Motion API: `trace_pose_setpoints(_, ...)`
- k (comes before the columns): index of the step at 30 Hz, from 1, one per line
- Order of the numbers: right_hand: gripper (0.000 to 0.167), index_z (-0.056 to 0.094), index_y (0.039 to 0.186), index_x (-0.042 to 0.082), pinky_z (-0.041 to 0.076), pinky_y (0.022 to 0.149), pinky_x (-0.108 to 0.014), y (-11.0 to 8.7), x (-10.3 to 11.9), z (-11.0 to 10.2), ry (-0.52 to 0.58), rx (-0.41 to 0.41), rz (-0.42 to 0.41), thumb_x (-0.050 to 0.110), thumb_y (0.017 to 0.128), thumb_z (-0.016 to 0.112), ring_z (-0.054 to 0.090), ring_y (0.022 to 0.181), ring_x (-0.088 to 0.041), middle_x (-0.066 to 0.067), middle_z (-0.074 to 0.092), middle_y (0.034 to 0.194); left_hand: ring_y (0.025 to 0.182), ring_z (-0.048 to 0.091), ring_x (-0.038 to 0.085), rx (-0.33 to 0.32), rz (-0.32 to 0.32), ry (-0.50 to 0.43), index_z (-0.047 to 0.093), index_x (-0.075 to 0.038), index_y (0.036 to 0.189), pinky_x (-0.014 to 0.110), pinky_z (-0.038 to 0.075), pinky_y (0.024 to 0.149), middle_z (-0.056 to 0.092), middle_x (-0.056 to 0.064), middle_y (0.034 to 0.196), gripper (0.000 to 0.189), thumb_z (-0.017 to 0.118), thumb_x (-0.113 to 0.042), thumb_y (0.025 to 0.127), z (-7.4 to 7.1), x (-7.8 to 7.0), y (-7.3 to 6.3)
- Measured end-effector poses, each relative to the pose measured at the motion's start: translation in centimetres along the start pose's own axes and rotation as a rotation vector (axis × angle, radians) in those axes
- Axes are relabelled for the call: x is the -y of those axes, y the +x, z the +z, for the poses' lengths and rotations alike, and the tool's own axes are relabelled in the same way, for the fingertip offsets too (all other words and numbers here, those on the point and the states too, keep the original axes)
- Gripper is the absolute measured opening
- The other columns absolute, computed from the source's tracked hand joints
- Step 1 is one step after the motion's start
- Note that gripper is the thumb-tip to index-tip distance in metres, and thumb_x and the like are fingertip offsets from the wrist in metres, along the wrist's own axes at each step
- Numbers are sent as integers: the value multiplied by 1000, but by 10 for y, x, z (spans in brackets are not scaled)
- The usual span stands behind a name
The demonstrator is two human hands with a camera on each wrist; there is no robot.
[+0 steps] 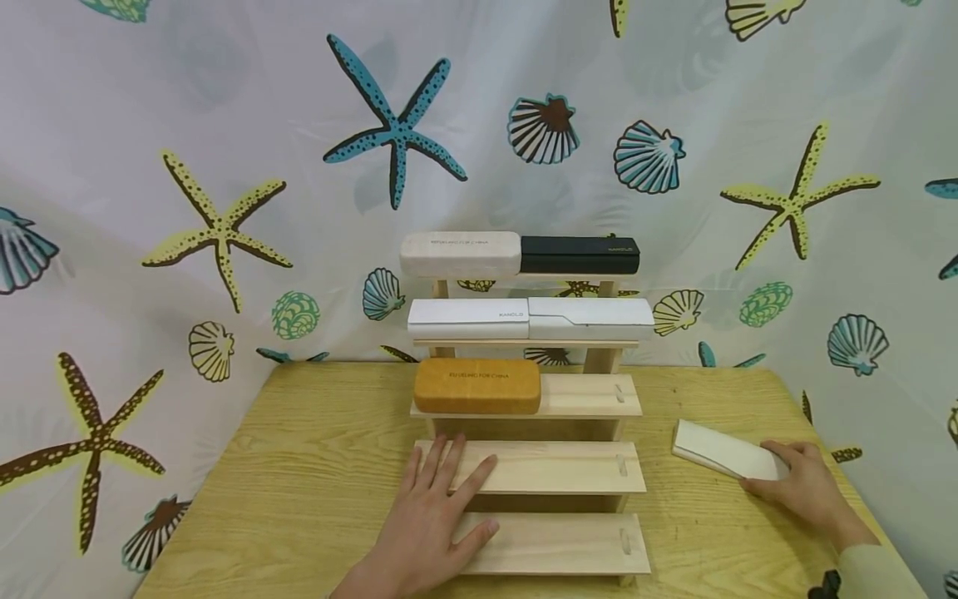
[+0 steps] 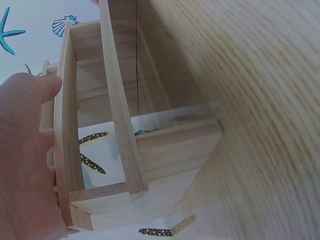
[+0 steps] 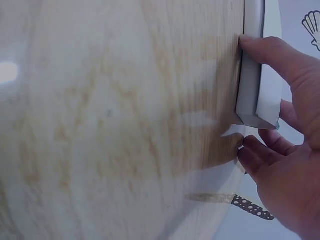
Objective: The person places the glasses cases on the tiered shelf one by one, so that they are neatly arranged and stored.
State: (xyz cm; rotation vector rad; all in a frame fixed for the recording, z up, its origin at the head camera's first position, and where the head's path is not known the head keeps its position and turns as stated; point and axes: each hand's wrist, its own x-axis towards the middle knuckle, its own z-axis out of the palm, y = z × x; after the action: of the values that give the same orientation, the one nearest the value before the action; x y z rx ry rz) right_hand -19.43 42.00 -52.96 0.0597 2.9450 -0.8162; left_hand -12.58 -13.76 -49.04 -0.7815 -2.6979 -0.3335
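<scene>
My left hand (image 1: pixel 434 516) rests with spread fingers on the left end of the two lowest shelves of a tiered wooden rack (image 1: pixel 554 466). In the left wrist view, its thumb and fingers lie along the edge of a shelf board (image 2: pixel 64 125). Off to the right of the rack, my right hand (image 1: pixel 804 491) pinches the near end of a white glasses case (image 1: pixel 726 448) at the tabletop. The right wrist view shows the thumb on one long side of that case (image 3: pixel 252 95) and the fingers around its other side, partly hidden.
On the rack's top shelf stand a pale case (image 1: pixel 460 254) and a black case (image 1: pixel 580 255). Two white cases, one left (image 1: pixel 467 319) and one right (image 1: pixel 591 319), fill the shelf below. An orange-brown case (image 1: pixel 477 387) sits on the middle shelf's left half. A patterned curtain (image 1: pixel 479 83) hangs behind.
</scene>
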Motion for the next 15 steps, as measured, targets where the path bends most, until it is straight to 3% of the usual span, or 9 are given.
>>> trace_pose_setpoints(8,96,47,144,-19,49,97,-68,3,2,-4,-49,12,-5,49,87,84,54,122,-62,-47,51,139,158,30,47,-5,6,1,44,-27,162,71,26,123,33,25,169,70,61,-56,101,1,1,0)
trace_pose_setpoints(15,95,47,146,-18,50,96,-68,0,4,-10,-46,7,-14,49,89,82,54,122,-61,-46,51,141,156,33,48,-15,12,9,44,-27,162,70,27,122,34,25,168,71,64,-55,99,1,1,0)
